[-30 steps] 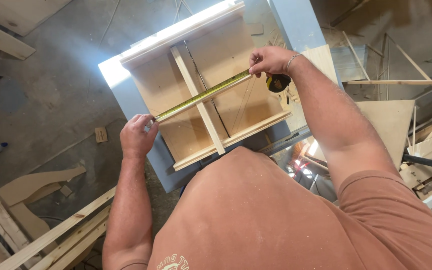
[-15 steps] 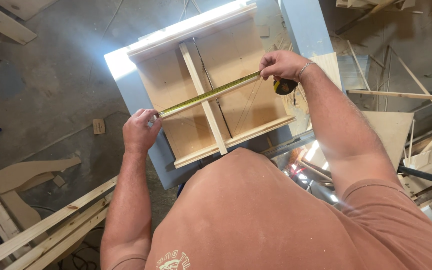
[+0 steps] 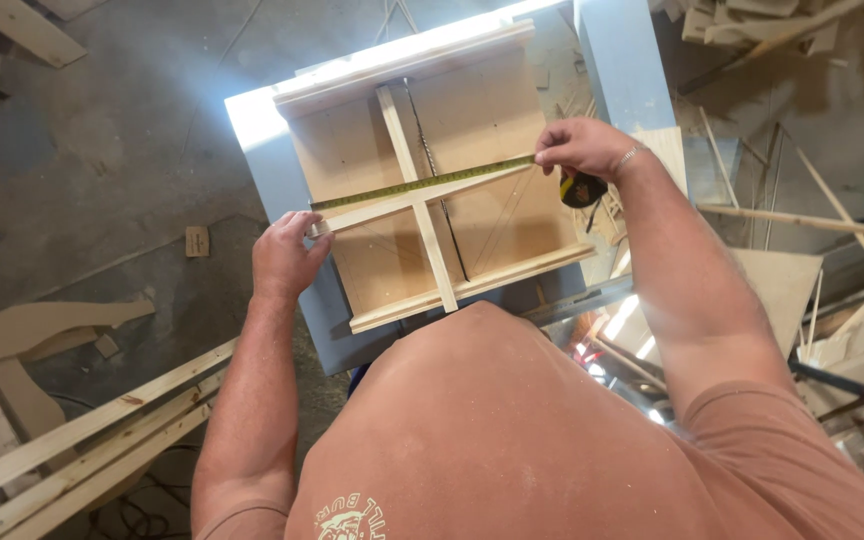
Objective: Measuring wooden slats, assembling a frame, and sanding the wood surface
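Both hands stretch a tape measure across a wooden panel, seen from above over the person's chest and orange shirt. Left hand (image 3: pixel 287 255) sits at the panel's left edge, fingers curled and pinching the free end of the yellow tape blade (image 3: pixel 422 184) against the end of a thin wooden strip. Right hand (image 3: pixel 582 148) is at the panel's right edge, fingers closed down on the blade, with the black and yellow tape case (image 3: pixel 582 189) hanging just beneath the palm. A bracelet shows at that wrist.

The blade runs in a straight line from lower left to upper right, lying just beside and along the horizontal strip (image 3: pixel 392 207). That strip crosses a second, upright strip (image 3: pixel 417 200) near the panel's middle, so the two form a cross.

The plywood panel (image 3: pixel 497 110) is pale and roughly square, with a raised batten along its far edge and another along its near edge. It rests on a light blue table (image 3: pixel 272 165), whose far edge is washed out by bright light.

Around the table lies a grey concrete floor (image 3: pixel 102 130). Long pale boards (image 3: pixel 92 430) lie on the floor at lower left, near a curved cut-out piece of wood. To the right, well apart from the hands, thin sticks and offcuts (image 3: pixel 812 220) are piled in a loose heap.
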